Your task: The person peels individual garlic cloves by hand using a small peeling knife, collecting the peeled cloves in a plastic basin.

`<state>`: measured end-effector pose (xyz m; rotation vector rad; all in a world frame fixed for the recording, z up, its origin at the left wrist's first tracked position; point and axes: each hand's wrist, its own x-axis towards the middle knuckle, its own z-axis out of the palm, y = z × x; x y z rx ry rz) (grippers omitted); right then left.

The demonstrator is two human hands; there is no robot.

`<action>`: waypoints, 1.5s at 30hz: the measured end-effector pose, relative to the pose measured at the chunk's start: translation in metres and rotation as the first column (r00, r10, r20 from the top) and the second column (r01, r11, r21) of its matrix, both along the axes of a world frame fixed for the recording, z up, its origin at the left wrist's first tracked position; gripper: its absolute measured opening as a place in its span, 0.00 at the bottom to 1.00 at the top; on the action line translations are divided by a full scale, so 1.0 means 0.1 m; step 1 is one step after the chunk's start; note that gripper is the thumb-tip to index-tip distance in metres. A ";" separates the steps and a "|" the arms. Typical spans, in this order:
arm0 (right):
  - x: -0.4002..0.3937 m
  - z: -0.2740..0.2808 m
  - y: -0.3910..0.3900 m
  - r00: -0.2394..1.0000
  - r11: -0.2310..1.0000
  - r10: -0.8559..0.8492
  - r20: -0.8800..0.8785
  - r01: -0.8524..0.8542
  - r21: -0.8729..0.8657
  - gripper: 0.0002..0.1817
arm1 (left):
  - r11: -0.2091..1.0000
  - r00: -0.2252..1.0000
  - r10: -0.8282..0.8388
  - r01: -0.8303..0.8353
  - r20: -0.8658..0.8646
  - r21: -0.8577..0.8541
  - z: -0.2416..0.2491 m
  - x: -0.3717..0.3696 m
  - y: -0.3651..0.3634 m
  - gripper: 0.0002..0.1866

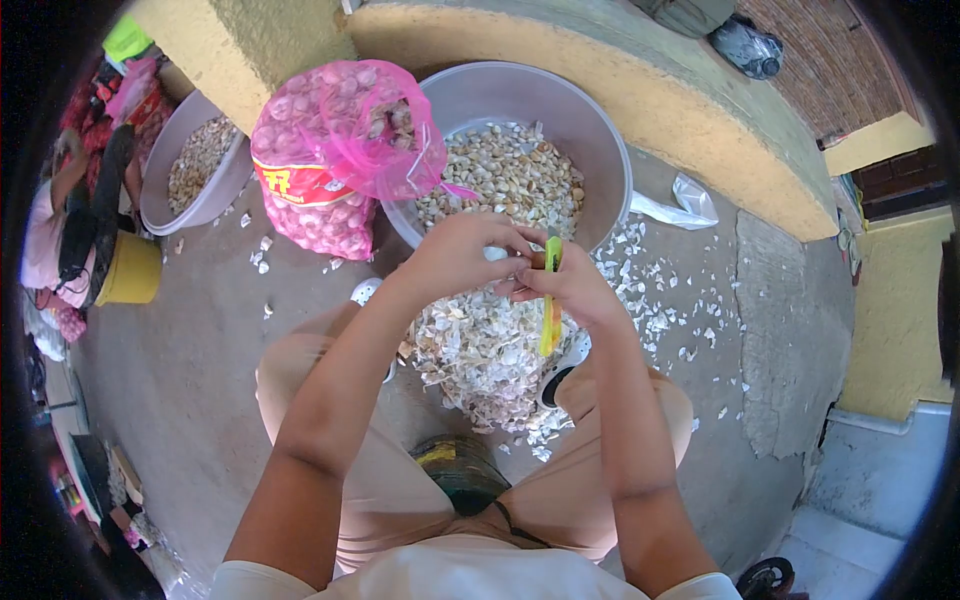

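My left hand (462,252) is closed, fingertips pinched around a whitish piece of garlic (493,254), partly hidden by the fingers. My right hand (582,284) grips a yellow-green utility knife (551,312), its fingertips meeting those of the left hand. Both hands are over the near rim of a large grey basin (606,125) that holds many garlic cloves (520,170). Beneath them, a heap of papery garlic skins (475,350) lies on the floor between my feet.
A pink mesh bag (300,120) full of garlic bulbs leans by the basin's left side. Farther left are another basin (210,213) of cloves, a yellow bucket (130,270) and a seated person (75,235). A plastic bag (685,205) lies right, below a low wall (690,130).
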<state>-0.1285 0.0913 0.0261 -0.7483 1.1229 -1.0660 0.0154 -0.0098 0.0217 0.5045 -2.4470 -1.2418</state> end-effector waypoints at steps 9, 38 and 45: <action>-0.06 -0.05 0.05 0.997 0.992 0.021 0.080 -0.031 0.118 0.21 | 0.994 0.993 0.103 -0.105 -0.059 -0.034 -0.04 -0.04 0.03 0.06; 0.15 -0.09 -0.01 0.892 0.975 -0.217 -0.398 0.217 -0.046 0.19 | 0.618 0.931 0.303 -0.356 0.205 0.701 -0.08 -0.16 0.21 0.20; 0.14 -0.17 -0.03 0.890 0.934 -0.353 -0.288 0.354 -0.051 0.14 | 0.759 0.962 0.271 -0.232 0.029 0.608 -0.21 -0.20 0.21 0.20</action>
